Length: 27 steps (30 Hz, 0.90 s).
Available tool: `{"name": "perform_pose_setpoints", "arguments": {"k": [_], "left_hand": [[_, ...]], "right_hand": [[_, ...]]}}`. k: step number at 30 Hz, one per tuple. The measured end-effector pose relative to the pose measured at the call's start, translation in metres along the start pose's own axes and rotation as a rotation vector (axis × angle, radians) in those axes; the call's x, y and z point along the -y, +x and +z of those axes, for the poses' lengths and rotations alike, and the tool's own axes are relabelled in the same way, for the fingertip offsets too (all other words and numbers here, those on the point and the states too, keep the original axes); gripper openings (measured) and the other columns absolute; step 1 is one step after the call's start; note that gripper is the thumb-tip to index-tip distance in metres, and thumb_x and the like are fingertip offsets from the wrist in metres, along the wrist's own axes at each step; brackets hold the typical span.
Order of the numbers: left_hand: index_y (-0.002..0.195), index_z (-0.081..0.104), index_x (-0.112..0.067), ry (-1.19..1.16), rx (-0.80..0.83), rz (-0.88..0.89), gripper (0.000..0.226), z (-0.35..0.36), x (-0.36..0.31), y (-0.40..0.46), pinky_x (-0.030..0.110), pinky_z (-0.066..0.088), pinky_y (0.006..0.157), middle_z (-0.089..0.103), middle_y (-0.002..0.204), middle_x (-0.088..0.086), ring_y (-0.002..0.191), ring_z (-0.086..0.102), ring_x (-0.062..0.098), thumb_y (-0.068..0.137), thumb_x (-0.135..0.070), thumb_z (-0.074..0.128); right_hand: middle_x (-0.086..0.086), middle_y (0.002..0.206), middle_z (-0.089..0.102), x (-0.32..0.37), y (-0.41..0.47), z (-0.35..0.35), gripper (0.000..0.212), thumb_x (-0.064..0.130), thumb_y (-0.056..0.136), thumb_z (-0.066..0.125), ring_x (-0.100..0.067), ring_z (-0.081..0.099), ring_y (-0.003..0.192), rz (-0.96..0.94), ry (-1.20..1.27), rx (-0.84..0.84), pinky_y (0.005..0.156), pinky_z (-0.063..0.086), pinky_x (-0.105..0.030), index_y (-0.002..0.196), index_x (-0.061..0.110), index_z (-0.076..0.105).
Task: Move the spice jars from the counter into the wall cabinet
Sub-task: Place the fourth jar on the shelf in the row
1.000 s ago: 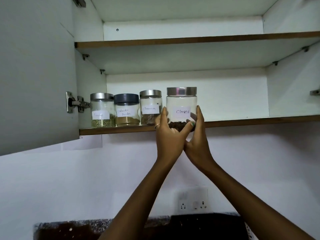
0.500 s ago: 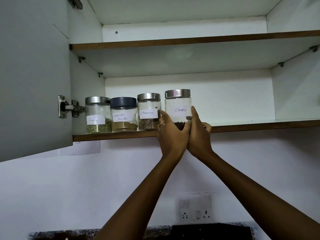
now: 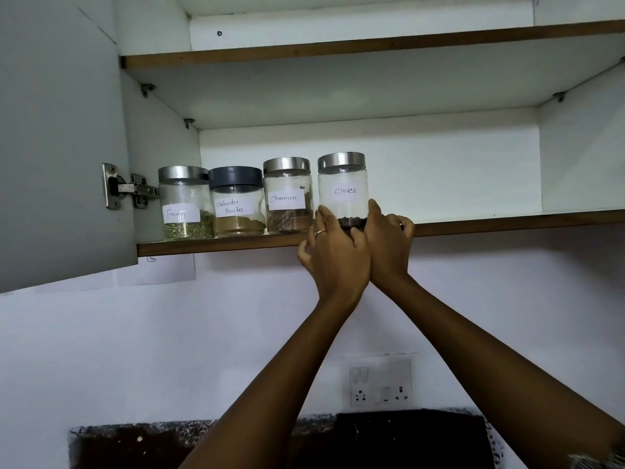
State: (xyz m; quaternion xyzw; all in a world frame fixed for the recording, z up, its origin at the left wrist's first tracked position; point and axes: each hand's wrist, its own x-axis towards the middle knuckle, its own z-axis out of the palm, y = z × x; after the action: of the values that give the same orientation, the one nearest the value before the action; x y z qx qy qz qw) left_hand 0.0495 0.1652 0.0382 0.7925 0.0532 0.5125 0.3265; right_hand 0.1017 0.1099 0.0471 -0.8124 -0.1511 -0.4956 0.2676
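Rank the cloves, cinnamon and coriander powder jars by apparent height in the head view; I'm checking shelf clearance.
1. cloves jar, tallest.
2. cinnamon jar, slightly shorter, though the difference is small enough that nearness may explain it.
3. coriander powder jar, shortest.

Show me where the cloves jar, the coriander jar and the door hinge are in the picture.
cloves jar (image 3: 343,192): head view, on its white label.
coriander jar (image 3: 235,177): head view, on its dark lid.
door hinge (image 3: 125,187): head view, on the metal arm between door and cabinet wall.
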Motion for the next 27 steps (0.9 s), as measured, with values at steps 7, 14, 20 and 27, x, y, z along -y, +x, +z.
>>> {"name": "perform_pose_setpoints", "arguments": {"k": [7,14,20,27], "left_hand": [[0.150,0.017,-0.013,-0.032,0.036,-0.026,0.060,-0.002,-0.002,-0.001,0.038,0.011,0.111,0.033,0.153,0.001,0.144,0.017,0.014,0.095,-0.026,0.038],[0.149,0.024,-0.013,-0.193,-0.003,0.046,0.059,-0.006,0.007,-0.013,0.040,0.011,0.115,0.032,0.153,0.003,0.144,0.019,0.014,0.094,-0.022,0.044],[0.136,0.045,-0.017,-0.347,-0.084,0.224,0.046,-0.007,0.027,-0.050,0.039,0.030,0.111,0.047,0.140,-0.002,0.127,0.044,0.011,0.090,-0.016,0.051],[0.121,0.055,-0.012,-0.333,0.074,0.208,0.036,0.019,0.061,-0.113,0.048,0.045,0.097,0.057,0.125,0.004,0.113,0.054,0.020,0.086,-0.019,0.055]], "right_hand": [[-0.007,0.094,0.065,0.002,0.000,-0.005,0.034,0.025,0.092,0.044,-0.025,0.055,0.100,0.012,-0.052,0.051,0.100,0.024,-0.034,0.119,0.006,0.044],[-0.008,0.106,0.060,-0.006,-0.016,-0.012,0.061,0.035,0.091,0.047,-0.024,0.051,0.110,-0.042,0.111,0.000,0.110,0.017,-0.034,0.139,0.002,0.030],[-0.009,0.141,0.046,-0.029,-0.061,-0.015,0.055,0.030,0.088,0.054,-0.025,0.036,0.135,-0.185,0.278,-0.082,0.109,0.022,-0.037,0.137,0.007,0.042],[-0.007,0.117,0.061,-0.080,-0.135,-0.015,0.036,0.026,0.084,0.047,-0.024,0.053,0.111,-0.151,0.236,-0.029,0.089,0.025,-0.022,0.112,0.009,0.060]]}}
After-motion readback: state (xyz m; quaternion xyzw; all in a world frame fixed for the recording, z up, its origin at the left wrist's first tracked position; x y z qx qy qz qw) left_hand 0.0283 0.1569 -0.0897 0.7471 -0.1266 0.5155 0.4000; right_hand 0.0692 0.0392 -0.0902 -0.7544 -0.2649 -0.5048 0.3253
